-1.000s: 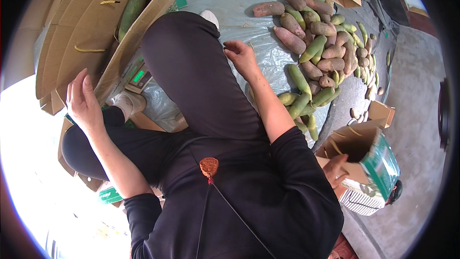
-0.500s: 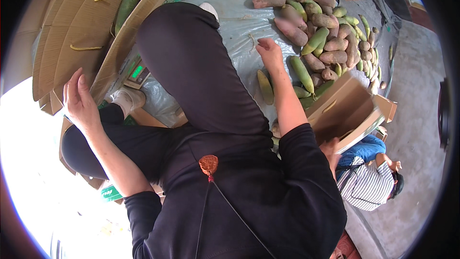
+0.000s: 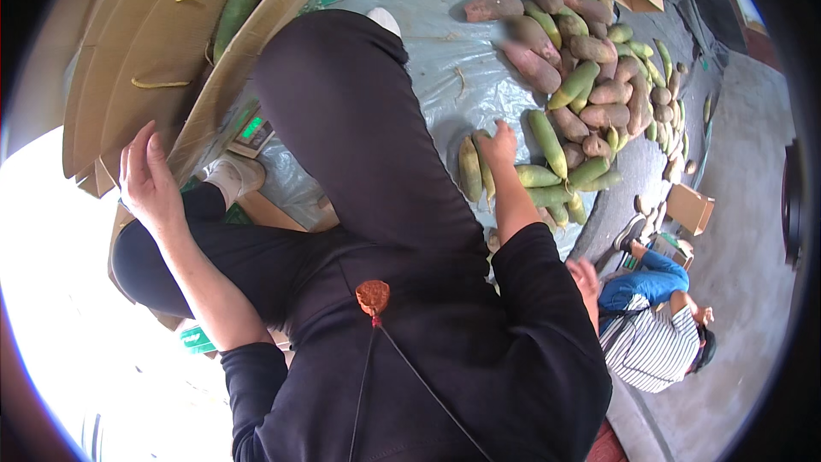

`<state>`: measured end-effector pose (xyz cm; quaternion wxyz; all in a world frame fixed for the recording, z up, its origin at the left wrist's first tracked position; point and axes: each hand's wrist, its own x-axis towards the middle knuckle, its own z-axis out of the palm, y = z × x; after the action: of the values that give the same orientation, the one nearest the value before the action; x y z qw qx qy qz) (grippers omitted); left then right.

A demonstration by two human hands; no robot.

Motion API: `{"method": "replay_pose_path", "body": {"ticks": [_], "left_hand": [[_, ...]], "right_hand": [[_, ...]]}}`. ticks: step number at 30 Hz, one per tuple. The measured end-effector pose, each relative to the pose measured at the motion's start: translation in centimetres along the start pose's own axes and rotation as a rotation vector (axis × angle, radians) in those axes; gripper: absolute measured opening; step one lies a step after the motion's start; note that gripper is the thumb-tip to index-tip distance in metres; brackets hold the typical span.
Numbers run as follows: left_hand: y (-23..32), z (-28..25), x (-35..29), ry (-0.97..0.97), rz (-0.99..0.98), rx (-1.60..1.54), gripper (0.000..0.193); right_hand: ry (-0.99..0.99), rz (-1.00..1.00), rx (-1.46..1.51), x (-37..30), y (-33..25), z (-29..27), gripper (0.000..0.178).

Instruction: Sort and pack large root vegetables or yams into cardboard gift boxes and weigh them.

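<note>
Right hand (image 3: 499, 144) now sits lower and nearer than 0.5 s ago, down on the yellow-green mangoes (image 3: 475, 168) at the near edge of the pile (image 3: 590, 60). Before it was raised over the middle of the pile w/ fingers spread. Judging by that, reach is finished and a pick is starting. Fingers curl over the top of one mango, touching it, but grip not clearly closed, can't tell if it's lifted. Cardboard box that was near right 0.5 s ago is gone from that spot; small box (image 3: 689, 206) lies further right, beside a seated person (image 3: 654, 334).

Left hand (image 3: 147, 178) hardly moved: open, fingers up, palm against flap of big cardboard box (image 3: 154, 60) on the left, holding nothing. One green mango (image 3: 237, 4) lies inside that box, far left.

Pose: right arm stretched fwd across raised knee, wrist bent down; left forearm angled up-left, elbow bent. Pile rests on grey plastic sheet (image 3: 410, 0).
</note>
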<state>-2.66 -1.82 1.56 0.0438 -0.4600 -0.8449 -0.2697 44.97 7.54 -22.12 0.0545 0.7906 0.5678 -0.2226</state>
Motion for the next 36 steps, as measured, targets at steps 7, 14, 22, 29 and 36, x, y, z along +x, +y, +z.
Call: {"method": "replay_pose_path", "body": {"ticks": [7,14,22,29,36], "left_hand": [[0.1,0.4,0.6,-0.02,-0.009,-0.028,0.015],[-0.1,0.0,0.6,-0.002,0.068,0.043,0.015],[-0.1,-0.8,0.2,0.004,0.09,0.067,0.02],[-1.0,-2.4,-0.2,0.071,0.034,0.02,0.019],[-1.4,-2.8,-0.8,-0.007,-0.012,0.049,0.019]], "right_hand": [[-0.307,0.19,-0.165,1.3,7.9,3.4,0.081],[-0.365,0.155,-0.286,0.9,4.2,1.7,0.068],[-0.324,0.094,-0.341,-0.1,2.5,2.5,0.063],[-0.19,-0.022,-0.266,1.1,1.6,4.3,0.057],[0.019,-0.556,0.514,4.6,-5.5,-1.0,0.057]]}}
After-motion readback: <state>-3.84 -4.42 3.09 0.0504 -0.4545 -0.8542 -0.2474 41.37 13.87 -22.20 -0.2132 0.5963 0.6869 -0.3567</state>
